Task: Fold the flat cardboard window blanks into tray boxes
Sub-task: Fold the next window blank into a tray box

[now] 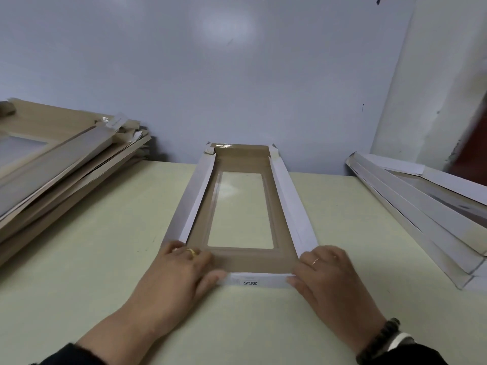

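Long brown cardboard window blank (pixel 243 204), white side flaps raised, lies mid pale-green bench (pixel 105 259). Your left hand (pixel 181 270) and right hand (pixel 326 272) apparently pinch its white near flap (pixel 254 281), one at each end.

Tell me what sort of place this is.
Probably a packing or box-assembly bench. A stack of flat blanks lies at left, folded trays pile up at right, and both hands, left and right, fold one window blank on the table.

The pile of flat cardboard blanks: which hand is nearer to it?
Left. The left hand holds the tray's near-left corner, on the side of the pile of flat cardboard blanks. The right hand holds the near-right corner, farther away.
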Demonstrator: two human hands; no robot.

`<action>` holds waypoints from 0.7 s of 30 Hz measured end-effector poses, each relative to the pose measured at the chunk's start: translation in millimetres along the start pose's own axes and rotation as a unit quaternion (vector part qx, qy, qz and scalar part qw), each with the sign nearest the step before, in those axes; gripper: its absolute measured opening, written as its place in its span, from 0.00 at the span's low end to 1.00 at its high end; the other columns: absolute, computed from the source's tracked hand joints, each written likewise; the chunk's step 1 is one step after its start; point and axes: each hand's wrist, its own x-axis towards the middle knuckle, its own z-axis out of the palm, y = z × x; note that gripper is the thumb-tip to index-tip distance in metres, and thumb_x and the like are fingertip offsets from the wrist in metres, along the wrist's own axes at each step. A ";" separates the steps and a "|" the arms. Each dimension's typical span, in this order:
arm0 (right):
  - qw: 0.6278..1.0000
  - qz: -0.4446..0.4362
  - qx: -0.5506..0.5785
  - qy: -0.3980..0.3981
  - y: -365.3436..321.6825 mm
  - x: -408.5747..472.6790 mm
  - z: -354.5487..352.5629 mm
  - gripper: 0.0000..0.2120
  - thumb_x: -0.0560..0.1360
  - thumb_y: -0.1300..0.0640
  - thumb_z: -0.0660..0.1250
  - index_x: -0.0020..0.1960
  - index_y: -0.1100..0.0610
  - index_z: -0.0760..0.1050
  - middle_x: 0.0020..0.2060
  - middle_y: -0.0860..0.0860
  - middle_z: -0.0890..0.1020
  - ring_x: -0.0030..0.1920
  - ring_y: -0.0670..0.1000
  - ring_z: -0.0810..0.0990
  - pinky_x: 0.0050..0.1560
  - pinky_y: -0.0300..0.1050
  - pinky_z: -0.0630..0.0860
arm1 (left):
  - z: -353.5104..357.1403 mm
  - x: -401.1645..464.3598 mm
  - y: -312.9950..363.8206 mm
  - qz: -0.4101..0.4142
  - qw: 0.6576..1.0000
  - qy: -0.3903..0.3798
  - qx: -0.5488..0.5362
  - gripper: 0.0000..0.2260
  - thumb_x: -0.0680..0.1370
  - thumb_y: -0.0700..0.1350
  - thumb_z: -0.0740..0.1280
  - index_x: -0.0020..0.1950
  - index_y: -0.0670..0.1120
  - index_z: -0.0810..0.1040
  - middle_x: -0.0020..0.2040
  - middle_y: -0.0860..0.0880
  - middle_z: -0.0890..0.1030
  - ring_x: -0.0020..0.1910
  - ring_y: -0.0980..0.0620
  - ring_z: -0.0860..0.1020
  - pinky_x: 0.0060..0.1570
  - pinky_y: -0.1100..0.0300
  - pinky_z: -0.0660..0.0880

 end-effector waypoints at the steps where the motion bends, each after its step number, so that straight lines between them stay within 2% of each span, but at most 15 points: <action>1: 1.000 -0.015 0.000 -0.002 -1.6 0.2 2.2 0.14 0.72 0.54 0.57 0.29 0.54 0.72 0.26 0.47 0.74 0.29 0.51 0.75 0.39 0.41 0.64 | 3.1 3.8 8.7 0.017 1.000 0.011 0.009 0.24 0.78 0.61 0.48 0.35 0.51 0.76 0.28 0.55 0.75 0.30 0.54 0.77 0.44 0.62 0.65; 4: 0.999 -0.022 0.011 -0.022 -2.6 2.0 4.2 0.11 0.70 0.57 0.64 0.29 0.55 0.72 0.24 0.47 0.73 0.25 0.49 0.72 0.34 0.43 0.64 | 12.1 13.8 33.0 0.056 0.998 0.022 0.017 0.18 0.74 0.58 0.54 0.31 0.51 0.74 0.28 0.55 0.74 0.29 0.56 0.76 0.30 0.65 0.70; 6: 0.997 -0.012 0.033 -0.064 -0.1 0.4 2.9 0.12 0.71 0.55 0.63 0.30 0.55 0.73 0.24 0.47 0.73 0.25 0.50 0.72 0.34 0.43 0.65 | 16.1 18.0 40.9 0.069 0.997 0.021 0.016 0.15 0.73 0.55 0.55 0.32 0.52 0.75 0.28 0.56 0.74 0.28 0.58 0.75 0.23 0.68 0.66; 9: 0.967 0.058 0.198 -0.150 7.7 3.1 -1.4 0.22 0.76 0.44 0.49 0.38 0.56 0.73 0.32 0.46 0.73 0.35 0.49 0.72 0.40 0.42 0.67 | 17.3 20.4 43.2 0.066 0.998 0.020 -0.002 0.13 0.72 0.52 0.55 0.32 0.53 0.76 0.27 0.57 0.73 0.27 0.58 0.74 0.22 0.68 0.65; 11: 0.924 0.118 0.332 -0.149 14.2 6.0 -2.6 0.23 0.79 0.44 0.48 0.45 0.54 0.78 0.40 0.43 0.77 0.45 0.46 0.73 0.50 0.41 0.70 | 19.0 19.7 43.0 0.066 0.998 0.021 -0.003 0.13 0.72 0.53 0.55 0.33 0.54 0.77 0.28 0.57 0.73 0.27 0.58 0.74 0.22 0.68 0.64; 13: 0.892 0.166 0.391 -0.155 19.9 11.6 -3.0 0.20 0.80 0.46 0.47 0.53 0.46 0.78 0.48 0.36 0.79 0.53 0.41 0.73 0.56 0.33 0.67 | 20.9 19.0 42.7 0.063 0.998 0.025 0.011 0.13 0.72 0.53 0.55 0.34 0.54 0.77 0.28 0.57 0.73 0.27 0.59 0.74 0.22 0.67 0.63; 15: 0.886 0.182 0.381 -0.191 23.8 14.6 -0.7 0.18 0.80 0.50 0.48 0.54 0.42 0.77 0.44 0.31 0.78 0.53 0.41 0.73 0.57 0.33 0.66 | 20.5 18.5 43.3 0.055 0.998 0.024 0.017 0.14 0.72 0.54 0.55 0.33 0.54 0.76 0.27 0.57 0.72 0.27 0.59 0.73 0.22 0.66 0.62; 17: 0.897 0.180 0.341 -0.213 27.0 14.4 2.2 0.18 0.81 0.51 0.48 0.54 0.44 0.78 0.40 0.38 0.78 0.50 0.43 0.73 0.56 0.37 0.68 | 20.3 18.6 44.5 0.053 0.998 0.028 0.021 0.14 0.72 0.53 0.55 0.31 0.53 0.74 0.27 0.57 0.71 0.26 0.59 0.73 0.22 0.66 0.61; 19: 0.921 0.149 0.286 -0.220 29.5 15.0 3.0 0.19 0.81 0.52 0.48 0.51 0.51 0.78 0.41 0.45 0.77 0.48 0.46 0.72 0.54 0.42 0.68 | 19.7 19.1 45.3 0.059 0.998 0.024 0.012 0.13 0.72 0.53 0.55 0.31 0.53 0.74 0.27 0.57 0.72 0.26 0.58 0.73 0.21 0.66 0.61; 21: 0.939 0.115 0.244 -0.215 30.3 16.7 3.0 0.18 0.80 0.50 0.48 0.43 0.56 0.73 0.39 0.48 0.73 0.43 0.46 0.70 0.50 0.44 0.69 | 19.9 19.3 45.7 0.056 0.998 0.011 0.003 0.13 0.72 0.53 0.55 0.31 0.53 0.74 0.27 0.57 0.72 0.26 0.58 0.73 0.21 0.67 0.62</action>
